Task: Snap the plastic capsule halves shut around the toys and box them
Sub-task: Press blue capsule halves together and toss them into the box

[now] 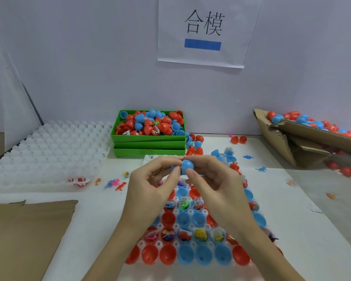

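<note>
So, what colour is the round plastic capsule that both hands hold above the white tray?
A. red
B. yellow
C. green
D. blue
D: the left hand and right hand pinch a blue round plastic capsule between their fingertips.

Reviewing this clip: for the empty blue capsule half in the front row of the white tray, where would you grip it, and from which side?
Grip the blue half by its rim, coming from above. It sits cup-up in the white tray, so the outer wall is sunk in a pocket and neighbours crowd its sides; only the open edge is free. One finger inside and the thumb outside would likely lift it cleanly.
</note>
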`<state>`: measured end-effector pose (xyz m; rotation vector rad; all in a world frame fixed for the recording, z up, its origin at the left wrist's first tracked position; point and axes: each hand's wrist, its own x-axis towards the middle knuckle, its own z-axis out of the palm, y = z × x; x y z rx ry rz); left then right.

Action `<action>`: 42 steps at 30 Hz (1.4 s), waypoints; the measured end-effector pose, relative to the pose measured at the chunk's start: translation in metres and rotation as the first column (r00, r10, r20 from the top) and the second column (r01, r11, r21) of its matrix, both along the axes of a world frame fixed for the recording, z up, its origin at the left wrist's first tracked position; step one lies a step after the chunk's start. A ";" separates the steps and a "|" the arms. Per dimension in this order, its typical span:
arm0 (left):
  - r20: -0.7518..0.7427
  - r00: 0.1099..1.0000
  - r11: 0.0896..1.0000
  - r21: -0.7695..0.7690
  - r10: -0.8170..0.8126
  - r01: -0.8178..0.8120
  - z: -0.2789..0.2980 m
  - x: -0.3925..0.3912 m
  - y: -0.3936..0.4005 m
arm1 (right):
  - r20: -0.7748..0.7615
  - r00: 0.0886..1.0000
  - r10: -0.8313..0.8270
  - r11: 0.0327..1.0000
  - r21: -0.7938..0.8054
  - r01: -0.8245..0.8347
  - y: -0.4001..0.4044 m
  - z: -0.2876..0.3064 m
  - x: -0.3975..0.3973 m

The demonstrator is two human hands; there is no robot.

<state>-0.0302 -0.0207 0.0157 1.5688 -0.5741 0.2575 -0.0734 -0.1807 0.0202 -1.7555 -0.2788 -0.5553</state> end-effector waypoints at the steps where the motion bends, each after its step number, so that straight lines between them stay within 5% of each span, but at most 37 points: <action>1: -0.035 0.999 1.000 -0.025 -0.005 0.004 0.000 0.001 0.000 | 0.004 1.000 -0.001 1.000 -0.011 0.001 0.001 -0.001 0.000; 4: -0.161 0.986 0.989 -0.143 -0.052 0.029 0.003 0.002 -0.001 | 0.013 1.000 0.006 1.000 -0.020 -0.005 0.005 -0.003 0.000; 20: -0.307 0.950 0.991 -0.135 -0.055 0.013 0.002 0.002 0.003 | 0.120 0.974 -0.192 0.973 -0.108 0.205 0.014 -0.007 -0.004; 26: -0.230 0.962 0.989 -0.063 -0.145 0.134 0.008 -0.001 0.005 | 0.149 0.964 -0.219 0.970 -0.076 0.232 0.009 -0.005 -0.004; 42: 0.078 0.995 0.996 -0.076 0.059 -0.054 0.001 -0.008 -0.005 | 0.026 0.999 -0.042 0.981 0.191 0.037 0.005 0.005 -0.007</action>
